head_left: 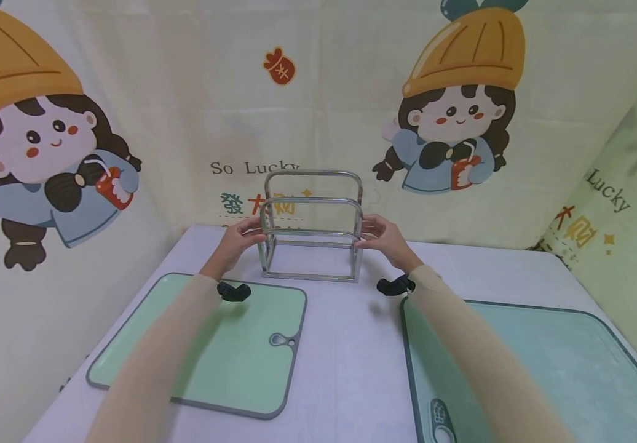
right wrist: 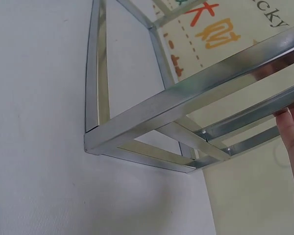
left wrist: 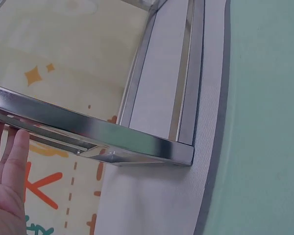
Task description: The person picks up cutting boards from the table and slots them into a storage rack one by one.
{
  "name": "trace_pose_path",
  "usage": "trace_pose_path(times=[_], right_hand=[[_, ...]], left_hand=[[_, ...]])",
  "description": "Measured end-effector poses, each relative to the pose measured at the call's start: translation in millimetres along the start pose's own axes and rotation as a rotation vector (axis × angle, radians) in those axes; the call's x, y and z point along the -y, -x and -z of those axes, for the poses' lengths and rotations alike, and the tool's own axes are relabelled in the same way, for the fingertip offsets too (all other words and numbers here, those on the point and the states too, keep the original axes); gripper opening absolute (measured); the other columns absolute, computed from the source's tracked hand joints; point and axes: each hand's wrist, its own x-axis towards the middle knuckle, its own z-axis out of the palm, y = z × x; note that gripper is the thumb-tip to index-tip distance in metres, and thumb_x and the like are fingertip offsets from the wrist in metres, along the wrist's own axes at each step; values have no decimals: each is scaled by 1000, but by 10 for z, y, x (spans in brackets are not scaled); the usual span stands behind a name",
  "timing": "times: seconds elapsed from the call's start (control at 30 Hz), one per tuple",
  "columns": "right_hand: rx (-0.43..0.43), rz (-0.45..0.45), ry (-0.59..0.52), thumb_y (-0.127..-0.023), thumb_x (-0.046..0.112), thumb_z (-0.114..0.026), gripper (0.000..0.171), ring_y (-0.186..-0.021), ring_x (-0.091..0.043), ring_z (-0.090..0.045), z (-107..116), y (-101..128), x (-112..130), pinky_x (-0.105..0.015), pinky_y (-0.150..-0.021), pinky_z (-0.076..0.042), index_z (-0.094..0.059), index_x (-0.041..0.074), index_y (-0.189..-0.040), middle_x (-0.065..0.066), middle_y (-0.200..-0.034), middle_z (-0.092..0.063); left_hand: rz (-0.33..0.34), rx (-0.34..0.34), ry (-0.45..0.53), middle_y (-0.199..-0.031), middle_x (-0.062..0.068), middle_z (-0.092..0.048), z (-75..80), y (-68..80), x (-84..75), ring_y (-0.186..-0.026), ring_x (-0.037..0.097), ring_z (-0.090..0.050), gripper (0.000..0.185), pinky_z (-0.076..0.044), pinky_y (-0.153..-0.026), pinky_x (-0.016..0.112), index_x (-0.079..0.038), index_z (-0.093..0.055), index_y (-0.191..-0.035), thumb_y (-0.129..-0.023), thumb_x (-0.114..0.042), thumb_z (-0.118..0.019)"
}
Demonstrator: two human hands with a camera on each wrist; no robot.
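Observation:
A silver metal rack [head_left: 312,232] with several upright hoops stands on the white table, between the two hands. The left hand [head_left: 237,243] touches its left side, with fairly straight fingers against the frame. In the left wrist view, those fingers [left wrist: 15,164] reach up to a flat bar [left wrist: 103,129]. On the opposite side, the right hand [head_left: 386,239] rests its fingertips along the frame. Close up in the right wrist view, a fingertip [right wrist: 282,122] meets one of the inner bars, and part of that hand lies outside the picture.
A light green cutting board [head_left: 235,369] with a grey rim lies under the left forearm. A larger green board [head_left: 551,363] with a dark rim lies at the right, under the other forearm. Behind the table hangs a printed cloth [head_left: 340,80].

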Motion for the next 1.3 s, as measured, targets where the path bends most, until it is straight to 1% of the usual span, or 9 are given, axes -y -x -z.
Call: trace_pose_path(times=[0.2, 0.27, 0.4, 0.6, 0.83, 1.1, 1.2, 1.3], right_hand=[[7, -2, 8, -76, -3, -73, 63, -126, -33, -49, 94, 61, 4, -35, -104, -43, -45, 2, -133, -24, -130, -50], [9, 2, 6, -76, -3, -73, 64, -126, -35, -48, 129, 79, -2, -35, -104, -43, -44, 0, -134, -25, -131, -49], [9, 0, 15, -77, -1, -73, 65, -126, -34, -49, 209, 118, -15, -32, -103, -44, -43, 0, -134, -25, -133, -48], [2, -24, 52, -78, 7, -75, 69, -127, -31, -49, 356, 196, -32, -30, -101, -45, -40, 0, -136, -26, -135, -46], [-9, -38, 61, -79, 9, -74, 70, -130, -33, -46, 524, 265, -70, -26, -100, -46, -37, -2, -138, -29, -137, -43], [-27, -66, 108, -83, 8, -70, 64, -130, -29, -46, 656, 359, -49, -32, -101, -43, -38, 2, -138, -26, -138, -43], [-27, -68, 120, -84, 5, -68, 63, -131, -30, -45, 701, 381, -41, -35, -103, -41, -37, 2, -138, -25, -139, -43], [-28, -71, 134, -84, 6, -68, 63, -132, -32, -43, 747, 402, -39, -38, -104, -40, -37, 3, -139, -24, -139, -43]], left_hand=[[8, -7, 9, -138, 16, -49, -107, -36, 6, -124, 22, -53, 55, -34, -112, 44, -9, -45, -138, -87, -12, -65], [5, -5, 9, -138, 16, -49, -146, -44, -3, -127, 26, -50, 55, -34, -112, 44, -9, -45, -138, -87, -12, -66], [-1, 8, 29, -138, 16, -49, -230, -59, -12, -127, 27, -49, 56, -34, -112, 44, -9, -45, -139, -87, -12, -66], [6, 13, 47, -140, 15, -48, -378, -95, -17, -129, 27, -48, 61, -34, -112, 44, -9, -45, -139, -83, -18, -71], [0, 22, 46, -137, 13, -51, -555, -143, -31, -129, 28, -48, 60, -35, -112, 44, -12, -48, -136, -82, -20, -72], [-10, 18, 56, -136, 13, -51, -736, -178, -60, -129, 26, -49, 56, -37, -110, 42, -10, -48, -136, -84, -12, -70], [-14, 17, 58, -135, 13, -52, -790, -182, -78, -128, 26, -49, 56, -38, -110, 41, -10, -48, -135, -84, -11, -70], [-5, 17, 57, -135, 13, -53, -839, -182, -104, -128, 26, -50, 56, -37, -111, 42, -11, -49, -135, -83, -12, -70]])
